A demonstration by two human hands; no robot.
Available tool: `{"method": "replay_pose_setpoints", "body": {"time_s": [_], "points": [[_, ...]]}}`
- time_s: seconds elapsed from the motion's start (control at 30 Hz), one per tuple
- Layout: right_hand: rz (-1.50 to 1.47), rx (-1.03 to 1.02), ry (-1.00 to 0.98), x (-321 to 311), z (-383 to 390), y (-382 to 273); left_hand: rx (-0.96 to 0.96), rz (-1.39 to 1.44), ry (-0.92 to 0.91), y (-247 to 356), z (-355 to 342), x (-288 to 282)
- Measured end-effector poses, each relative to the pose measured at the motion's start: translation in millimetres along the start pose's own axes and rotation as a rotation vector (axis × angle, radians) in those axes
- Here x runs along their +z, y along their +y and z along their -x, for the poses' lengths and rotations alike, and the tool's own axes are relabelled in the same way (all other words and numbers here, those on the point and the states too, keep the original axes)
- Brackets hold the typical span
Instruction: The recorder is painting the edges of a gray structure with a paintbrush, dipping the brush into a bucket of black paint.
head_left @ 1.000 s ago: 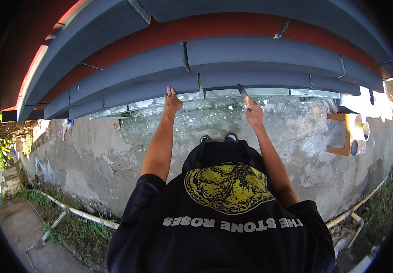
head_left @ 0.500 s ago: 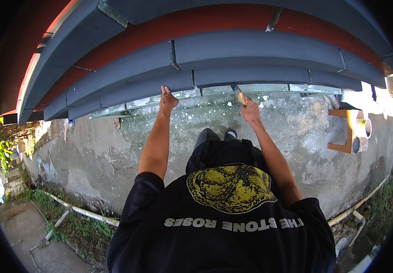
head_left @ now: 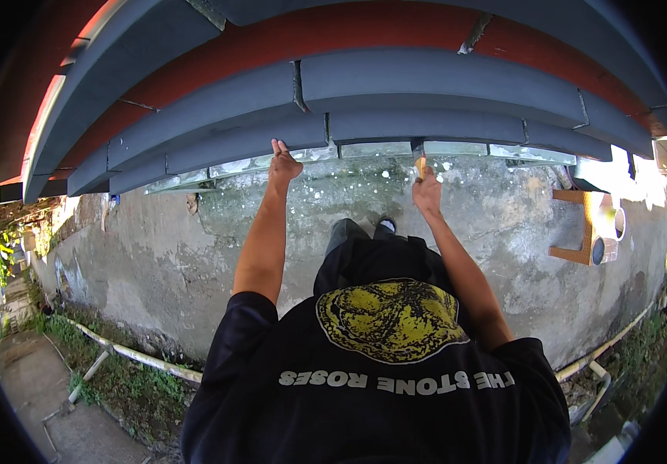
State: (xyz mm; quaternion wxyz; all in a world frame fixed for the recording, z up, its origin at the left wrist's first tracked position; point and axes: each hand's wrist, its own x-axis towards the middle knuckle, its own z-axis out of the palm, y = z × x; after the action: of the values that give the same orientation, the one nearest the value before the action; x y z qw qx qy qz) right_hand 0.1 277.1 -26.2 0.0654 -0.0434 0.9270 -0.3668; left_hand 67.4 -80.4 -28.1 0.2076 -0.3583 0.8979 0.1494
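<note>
My right hand [head_left: 427, 192] grips a paintbrush [head_left: 421, 164] by its yellow, wood-coloured handle. The brush points away from me, its dark tip against the lower edge of the lowest dark grey board [head_left: 442, 126]. Further left, my left hand [head_left: 283, 165] is raised with some fingers stretched out, and the fingertips meet the lower edge of the same board. Nothing shows in that hand.
Stepped dark grey boards with upright joints and red bands [head_left: 364, 31] span the top. Below lies a paint-spotted concrete floor [head_left: 256, 209]. A wicker-brown piece of furniture [head_left: 588, 224] stands at right. White pipes [head_left: 140, 359] run along the plants behind me.
My right hand and the brush have shifted slightly right along the board, and the brush now stands more upright. My left hand keeps nearly the same place.
</note>
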Motion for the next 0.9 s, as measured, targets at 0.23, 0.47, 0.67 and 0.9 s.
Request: {"method": "replay_pose_setpoints", "body": {"time_s": [0.23,0.47,0.67,0.9], "points": [[0.064,-0.219,-0.226,21.0,26.9,-27.9,0.013,-0.003,0.016,-3.7,-2.2,3.9],[0.006,0.03,0.097,-5.2,5.9,31.8,0.028,0.018,0.007,-7.9,-5.9,7.9],[-0.019,-0.086,0.09,2.1,5.3,-4.1,0.013,-0.005,0.007,-0.4,0.9,2.6],[0.002,-0.093,-0.047,14.6,18.3,5.6,0.047,-0.006,-0.023,-5.0,-2.4,2.7]]}}
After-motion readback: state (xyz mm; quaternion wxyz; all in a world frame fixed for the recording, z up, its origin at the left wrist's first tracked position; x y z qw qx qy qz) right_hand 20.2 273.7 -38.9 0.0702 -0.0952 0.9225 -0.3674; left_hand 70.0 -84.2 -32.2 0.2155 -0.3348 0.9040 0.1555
